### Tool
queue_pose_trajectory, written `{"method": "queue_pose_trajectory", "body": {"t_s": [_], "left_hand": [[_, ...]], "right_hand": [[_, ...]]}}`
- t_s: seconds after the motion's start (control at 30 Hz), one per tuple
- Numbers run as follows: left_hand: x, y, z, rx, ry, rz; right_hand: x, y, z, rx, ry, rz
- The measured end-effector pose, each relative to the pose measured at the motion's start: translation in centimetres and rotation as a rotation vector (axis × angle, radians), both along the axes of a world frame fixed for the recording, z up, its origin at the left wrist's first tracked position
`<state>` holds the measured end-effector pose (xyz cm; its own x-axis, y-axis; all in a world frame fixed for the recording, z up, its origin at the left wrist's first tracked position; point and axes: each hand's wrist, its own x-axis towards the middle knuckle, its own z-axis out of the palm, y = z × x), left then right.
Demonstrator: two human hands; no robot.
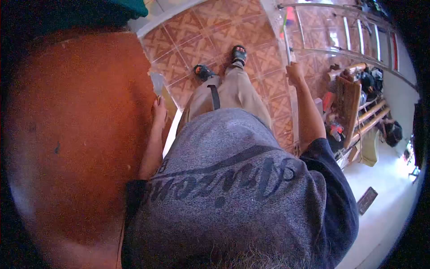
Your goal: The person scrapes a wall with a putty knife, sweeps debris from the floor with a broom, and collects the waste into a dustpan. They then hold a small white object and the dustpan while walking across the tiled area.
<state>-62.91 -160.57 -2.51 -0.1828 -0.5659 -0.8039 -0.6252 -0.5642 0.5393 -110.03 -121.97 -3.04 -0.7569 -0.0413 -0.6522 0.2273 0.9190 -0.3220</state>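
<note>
Nr orange surface (89, 112), L hand (160, 110) gripping scraper (157, 84); R hand (294, 73) clenched rnd thin stick (287, 45).

Flat-bladed scraper (157, 82): blade pale grey, broad at the free end, narrowing toward the handle. Sat in the left hand (160, 108), blade pointing away from the body; handle mostly hidden by fingers. Slim rod (287, 45): pale, straight, gripped in the right hand (294, 73), pointed away from the body. Far end unclear against coloured patches.
</note>
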Motion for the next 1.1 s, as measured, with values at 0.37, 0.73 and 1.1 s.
{"method": "queue_pose_trajectory", "body": {"t_s": [0.37, 0.73, 1.1], "left_hand": [[-2.6, -2.5, -2.7, -0.042, -0.117, -0.270], [-19.0, -3.8, 1.9, -0.219, -0.150, -0.502], [-34.1, -3.9, -3.1, -0.131, 0.012, -0.767]], "right_hand": [[8.3, -5.0, 8.8, -0.357, -0.398, -0.147], [-1.2, 13.9, 3.4, 0.218, 0.137, 0.107], [17.2, 17.2, 12.9, 0.128, -0.128, -0.359]]}}
